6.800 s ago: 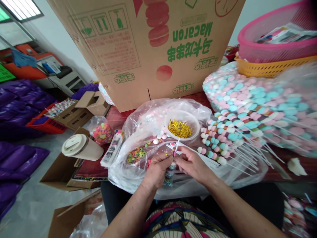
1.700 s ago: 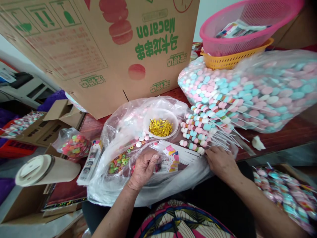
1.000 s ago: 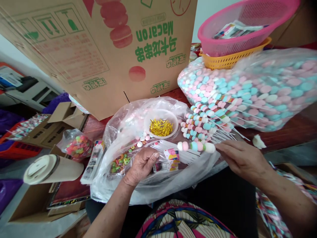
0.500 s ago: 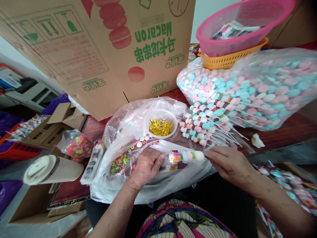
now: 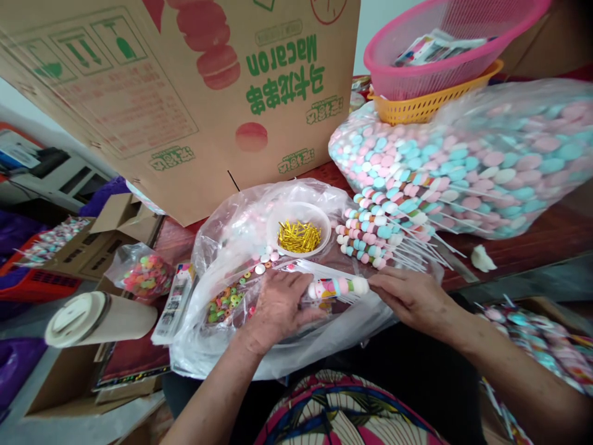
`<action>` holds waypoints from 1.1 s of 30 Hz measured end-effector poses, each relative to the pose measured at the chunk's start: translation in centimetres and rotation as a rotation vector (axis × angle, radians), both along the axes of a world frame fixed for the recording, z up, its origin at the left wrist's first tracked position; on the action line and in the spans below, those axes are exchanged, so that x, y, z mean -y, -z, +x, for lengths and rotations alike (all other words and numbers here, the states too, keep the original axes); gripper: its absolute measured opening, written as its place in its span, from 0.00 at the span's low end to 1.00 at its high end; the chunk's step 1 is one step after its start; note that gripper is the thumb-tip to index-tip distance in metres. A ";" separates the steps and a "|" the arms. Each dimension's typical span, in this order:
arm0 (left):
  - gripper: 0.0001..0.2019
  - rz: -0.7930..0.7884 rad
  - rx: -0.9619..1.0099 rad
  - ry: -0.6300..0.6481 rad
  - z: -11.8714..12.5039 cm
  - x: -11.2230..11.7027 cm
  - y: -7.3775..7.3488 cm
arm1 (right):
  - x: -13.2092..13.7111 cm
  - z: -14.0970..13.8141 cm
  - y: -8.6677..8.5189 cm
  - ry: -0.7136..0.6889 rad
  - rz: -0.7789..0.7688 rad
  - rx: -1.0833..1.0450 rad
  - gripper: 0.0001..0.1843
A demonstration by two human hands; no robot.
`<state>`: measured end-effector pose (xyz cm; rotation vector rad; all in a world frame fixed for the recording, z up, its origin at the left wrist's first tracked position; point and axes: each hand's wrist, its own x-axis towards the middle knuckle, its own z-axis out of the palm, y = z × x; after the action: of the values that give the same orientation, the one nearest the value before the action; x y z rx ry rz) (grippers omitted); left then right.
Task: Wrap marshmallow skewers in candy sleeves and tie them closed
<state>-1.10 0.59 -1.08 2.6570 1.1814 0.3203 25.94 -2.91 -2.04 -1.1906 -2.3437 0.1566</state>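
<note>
A marshmallow skewer [image 5: 345, 285] with white, pink, blue and green pieces lies in a small printed clear wrapper, level above the plastic sheet. My right hand [image 5: 414, 303] pinches it at its white right end. At the wrapper's left end is my left hand [image 5: 280, 306], its thumb and fingers apart around that end. Beneath, white sticks [image 5: 319, 270] lie on the clear plastic sheet [image 5: 204, 346]. Small colored candy rings [image 5: 227, 306] lie left of my left hand. A white bowl [image 5: 328, 233] of gold twist ties [image 5: 299, 237] stands behind the skewer.
Finished-looking marshmallow skewers [image 5: 370, 232] are piled at right, against a big bag of marshmallows [image 5: 463, 157]. Pink [image 5: 393, 74] and yellow baskets [image 5: 412, 110] sit on that bag. A large carton [image 5: 199, 123] stands behind. At left are a cup [image 5: 120, 315], a candy bag [image 5: 148, 275] and stacked wrappers [image 5: 173, 309].
The wrapper now covers more of the skewer, which has shifted slightly left with my right hand. My left hand has gone from a pinch on the wrapper to parted fingers.
</note>
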 end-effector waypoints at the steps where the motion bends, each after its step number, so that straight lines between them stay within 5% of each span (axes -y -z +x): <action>1: 0.23 -0.045 -0.043 0.022 0.2 0.0 -0.1 | 0.0 -0.1 -0.1 -0.011 -0.008 0.007 0.11; 6: 0.15 -0.374 -0.100 0.053 1.3 -0.6 -0.9 | 0.1 -0.8 -1.8 -0.150 0.031 0.140 0.13; 11: 0.12 -0.636 0.122 0.128 2.5 -1.3 -1.4 | -0.4 -2.3 -2.8 -0.163 0.003 0.237 0.11; 18: 0.16 -0.744 0.266 -0.007 2.2 -1.0 -0.9 | -2.1 -1.4 -3.2 -0.107 0.083 0.246 0.10; 26: 0.12 -0.657 0.153 -0.056 4.0 0.1 0.5 | -2.2 -4.5 -1.5 -0.212 -0.082 0.219 0.06; 30: 0.24 -0.756 0.276 0.019 2.3 -0.4 -0.5 | -2.3 -3.5 -1.5 -0.201 -0.103 0.146 0.11; 33: 0.20 -0.782 0.181 0.071 -0.1 -1.1 -1.7 | -2.7 -1.9 -2.4 -0.194 -0.106 0.101 0.12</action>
<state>-1.16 1.73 0.63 1.9354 0.9016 0.0565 24.02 -0.22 0.37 -1.0391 -2.5662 0.2968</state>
